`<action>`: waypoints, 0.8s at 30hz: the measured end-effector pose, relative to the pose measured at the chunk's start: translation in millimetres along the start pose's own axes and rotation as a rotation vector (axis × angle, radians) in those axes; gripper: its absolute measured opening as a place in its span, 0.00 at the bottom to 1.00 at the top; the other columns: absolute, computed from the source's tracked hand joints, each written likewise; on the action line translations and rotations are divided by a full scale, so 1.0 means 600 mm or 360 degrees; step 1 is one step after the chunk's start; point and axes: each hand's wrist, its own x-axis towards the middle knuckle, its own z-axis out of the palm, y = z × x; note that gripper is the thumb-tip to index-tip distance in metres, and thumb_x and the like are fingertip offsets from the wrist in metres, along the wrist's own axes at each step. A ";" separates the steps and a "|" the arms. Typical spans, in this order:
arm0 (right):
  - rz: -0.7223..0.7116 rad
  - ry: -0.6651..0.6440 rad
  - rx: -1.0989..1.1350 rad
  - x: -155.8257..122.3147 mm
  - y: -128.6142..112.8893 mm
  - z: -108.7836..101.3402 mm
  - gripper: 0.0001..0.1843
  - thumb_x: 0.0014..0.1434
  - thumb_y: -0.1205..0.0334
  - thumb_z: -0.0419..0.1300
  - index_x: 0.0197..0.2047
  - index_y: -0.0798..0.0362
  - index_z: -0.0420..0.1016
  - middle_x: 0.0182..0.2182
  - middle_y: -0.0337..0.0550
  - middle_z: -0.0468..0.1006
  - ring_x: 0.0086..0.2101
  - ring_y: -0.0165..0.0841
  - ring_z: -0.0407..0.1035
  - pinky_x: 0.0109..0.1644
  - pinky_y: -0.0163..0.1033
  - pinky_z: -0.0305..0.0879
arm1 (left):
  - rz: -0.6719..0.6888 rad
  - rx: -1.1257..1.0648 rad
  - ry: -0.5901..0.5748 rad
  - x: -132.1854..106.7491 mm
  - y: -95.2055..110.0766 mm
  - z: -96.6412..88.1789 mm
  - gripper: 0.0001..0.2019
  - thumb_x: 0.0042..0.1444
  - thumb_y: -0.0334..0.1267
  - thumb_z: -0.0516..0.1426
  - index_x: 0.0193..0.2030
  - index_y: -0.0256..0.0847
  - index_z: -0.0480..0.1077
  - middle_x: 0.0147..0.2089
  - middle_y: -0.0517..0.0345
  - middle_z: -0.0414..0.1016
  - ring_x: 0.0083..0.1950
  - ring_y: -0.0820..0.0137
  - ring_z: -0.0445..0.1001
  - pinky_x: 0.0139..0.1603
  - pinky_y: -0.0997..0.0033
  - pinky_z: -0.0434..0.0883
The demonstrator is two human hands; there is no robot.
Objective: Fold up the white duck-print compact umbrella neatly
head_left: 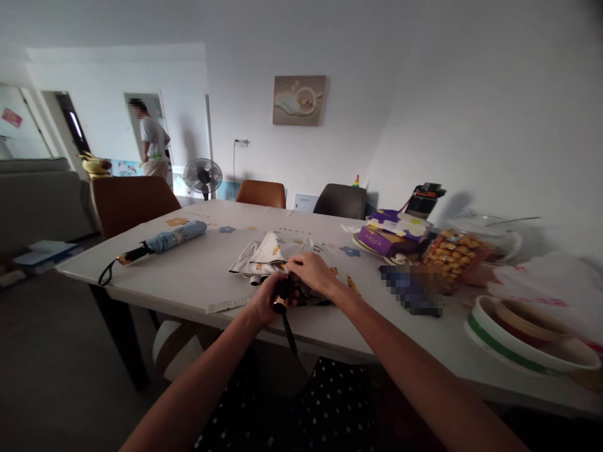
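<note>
A white folding umbrella [271, 251] with small yellow prints and dark edging lies loosely bunched on the table in front of me. My left hand [273, 298] is wrapped round its dark handle, whose gold-coloured end and black wrist strap [289, 334] point toward me. Above it, my right hand [311, 270] pinches the edge of the canopy fabric with bent fingers. Farther left on the table lies a rolled-up blue umbrella [176, 235] with a black and gold handle and a strap over the edge.
Along the right side of the table [141, 285] stand a purple tissue pack [377, 242], a jar of round snacks [455, 251], a glass pitcher [506, 242], a dark bottle [424, 201] and stacked bowls [499, 342]. Chairs [134, 204] surround the table. A person [153, 138] stands near the far doorway.
</note>
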 end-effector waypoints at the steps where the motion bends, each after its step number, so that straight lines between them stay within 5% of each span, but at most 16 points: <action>1: -0.0001 -0.0014 -0.0014 0.000 -0.001 0.000 0.14 0.55 0.63 0.51 0.23 0.55 0.73 0.20 0.38 0.71 0.25 0.28 0.63 0.29 0.32 0.51 | 0.0029 0.0015 -0.0029 0.001 -0.001 -0.001 0.08 0.56 0.37 0.52 0.34 0.33 0.67 0.27 0.54 0.71 0.23 0.72 0.71 0.21 0.75 0.66; 7: -0.0129 -0.0068 -0.0146 -0.002 0.002 0.002 0.18 0.61 0.60 0.46 0.25 0.55 0.71 0.24 0.40 0.72 0.27 0.30 0.64 0.30 0.33 0.51 | 0.0145 0.0194 0.0040 0.005 -0.011 -0.001 0.09 0.55 0.38 0.56 0.32 0.31 0.68 0.24 0.55 0.70 0.21 0.73 0.69 0.19 0.75 0.67; 13: -0.0094 -0.0041 -0.0073 -0.008 0.006 0.003 0.16 0.62 0.61 0.47 0.47 0.54 0.72 0.37 0.46 0.77 0.39 0.35 0.70 0.40 0.36 0.59 | 0.0140 0.0218 0.0088 0.009 -0.013 0.000 0.08 0.54 0.35 0.56 0.29 0.31 0.69 0.22 0.56 0.70 0.20 0.74 0.69 0.19 0.76 0.67; 24: 0.0232 0.0165 0.0670 -0.040 0.057 -0.017 0.14 0.55 0.64 0.52 0.45 0.56 0.69 0.30 0.43 0.77 0.24 0.29 0.70 0.27 0.33 0.65 | -0.0041 0.0237 0.0140 -0.013 0.001 0.015 0.14 0.59 0.34 0.50 0.24 0.32 0.65 0.18 0.54 0.67 0.16 0.76 0.66 0.16 0.80 0.62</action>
